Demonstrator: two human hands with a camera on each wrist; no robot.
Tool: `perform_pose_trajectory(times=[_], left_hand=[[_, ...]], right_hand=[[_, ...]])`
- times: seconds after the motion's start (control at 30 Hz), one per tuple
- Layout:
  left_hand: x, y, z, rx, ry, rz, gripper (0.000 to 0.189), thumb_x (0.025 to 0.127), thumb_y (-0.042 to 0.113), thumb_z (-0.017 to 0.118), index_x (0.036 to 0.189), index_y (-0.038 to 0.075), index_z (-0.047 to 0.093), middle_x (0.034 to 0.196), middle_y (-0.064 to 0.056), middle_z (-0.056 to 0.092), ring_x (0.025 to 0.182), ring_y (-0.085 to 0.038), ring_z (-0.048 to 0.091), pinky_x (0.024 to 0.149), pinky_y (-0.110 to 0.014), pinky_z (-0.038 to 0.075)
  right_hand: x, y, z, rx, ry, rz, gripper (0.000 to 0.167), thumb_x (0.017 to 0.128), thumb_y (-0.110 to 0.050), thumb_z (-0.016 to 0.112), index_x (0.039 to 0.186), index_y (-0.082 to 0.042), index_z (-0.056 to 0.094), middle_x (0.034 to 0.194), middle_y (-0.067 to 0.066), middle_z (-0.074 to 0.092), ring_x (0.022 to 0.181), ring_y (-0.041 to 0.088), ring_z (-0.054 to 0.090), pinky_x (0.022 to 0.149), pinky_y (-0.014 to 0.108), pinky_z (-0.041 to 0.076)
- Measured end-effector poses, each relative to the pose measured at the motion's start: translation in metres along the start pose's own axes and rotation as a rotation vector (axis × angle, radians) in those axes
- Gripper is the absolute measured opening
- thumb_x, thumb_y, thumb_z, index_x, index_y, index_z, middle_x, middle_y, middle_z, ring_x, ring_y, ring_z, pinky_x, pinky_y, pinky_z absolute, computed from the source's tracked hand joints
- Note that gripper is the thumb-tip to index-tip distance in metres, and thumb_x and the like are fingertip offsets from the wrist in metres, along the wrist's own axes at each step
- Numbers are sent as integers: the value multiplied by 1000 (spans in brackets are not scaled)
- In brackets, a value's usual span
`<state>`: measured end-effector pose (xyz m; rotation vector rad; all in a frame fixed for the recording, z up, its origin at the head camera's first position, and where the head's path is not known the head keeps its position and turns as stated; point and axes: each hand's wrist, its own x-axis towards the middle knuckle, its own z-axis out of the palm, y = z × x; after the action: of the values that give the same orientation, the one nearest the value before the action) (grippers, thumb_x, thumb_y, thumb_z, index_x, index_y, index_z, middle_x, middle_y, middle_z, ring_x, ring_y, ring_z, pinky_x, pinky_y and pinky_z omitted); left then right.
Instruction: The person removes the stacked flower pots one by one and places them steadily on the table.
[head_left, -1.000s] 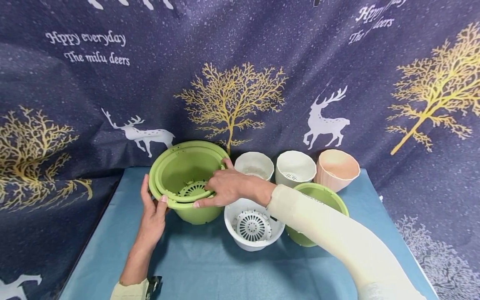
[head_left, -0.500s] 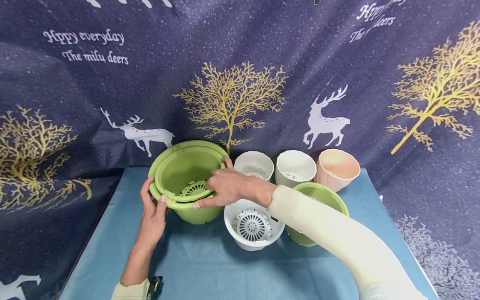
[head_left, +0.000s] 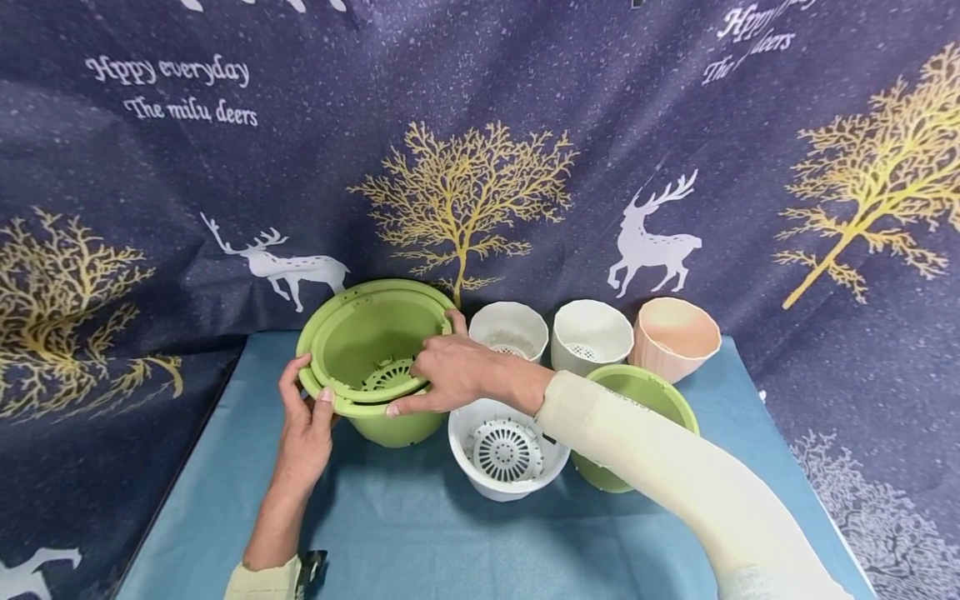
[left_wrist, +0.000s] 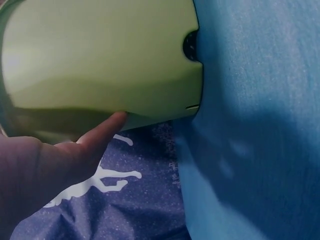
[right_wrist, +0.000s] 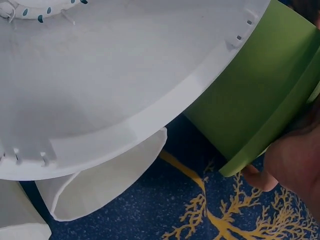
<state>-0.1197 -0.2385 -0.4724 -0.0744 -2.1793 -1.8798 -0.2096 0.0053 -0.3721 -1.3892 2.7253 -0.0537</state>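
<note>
Two green plastic flower pots are nested at the back left: an inner pot (head_left: 360, 342) with a slotted bottom, inside an outer pot (head_left: 397, 431). A narrow gap shows between their rims at the front. My left hand (head_left: 306, 446) holds the outer rim from the left, thumb on the front edge. In the left wrist view a finger lies along the green pot's wall (left_wrist: 110, 55). Reaching across, my right hand (head_left: 461, 371) grips the right side of the rims, its thumb on the outer rim. Some of its fingertips are hidden inside the inner pot.
A white pot (head_left: 506, 493) with a slotted bottom stands just right of the green pots. Another green pot (head_left: 678, 400) sits under the right forearm. Behind are two white pots (head_left: 592, 333) and a peach pot (head_left: 667, 354), close to the patterned cloth backdrop (head_left: 525, 208).
Both hands stay in the same places on the rims. The inner green pot has turned or shifted very slightly; otherwise the scene looks the same.
</note>
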Motion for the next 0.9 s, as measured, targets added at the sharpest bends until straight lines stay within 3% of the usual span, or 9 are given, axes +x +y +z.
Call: perform_pose_trajectory(times=[0.23, 0.5, 0.73, 0.9], left_hand=[[-1, 1, -1, 49, 23, -12, 57, 117, 18, 37, 168, 26, 13, 142, -14, 36, 107, -11, 59, 85, -12, 54], [-2, 0, -2, 86, 16, -26, 58, 117, 21, 38, 168, 30, 11, 145, -18, 36, 107, -10, 59, 84, -12, 54], [-2, 0, -2, 62, 3, -40, 59, 117, 22, 37, 168, 31, 9, 151, -18, 33, 117, -11, 57, 90, -11, 54], [-1, 0, -1, 31, 12, -39, 58, 117, 21, 37, 168, 28, 11, 147, -19, 34, 116, -12, 58, 90, -12, 54]], right_hand=[[2, 0, 0, 1, 36, 11, 67, 92, -87, 50, 60, -28, 55, 58, -13, 55, 62, 7, 56, 118, 75, 15], [2, 0, 0, 0, 47, 29, 68, 91, -88, 50, 60, -28, 56, 56, -13, 55, 61, 7, 56, 117, 81, 15], [2, 0, 0, 9, 78, 33, 66, 89, -88, 53, 59, -29, 57, 55, -14, 55, 59, 8, 56, 118, 82, 13], [2, 3, 0, 19, 108, 31, 66, 92, -85, 54, 56, -29, 55, 52, -14, 53, 57, 6, 55, 118, 83, 15]])
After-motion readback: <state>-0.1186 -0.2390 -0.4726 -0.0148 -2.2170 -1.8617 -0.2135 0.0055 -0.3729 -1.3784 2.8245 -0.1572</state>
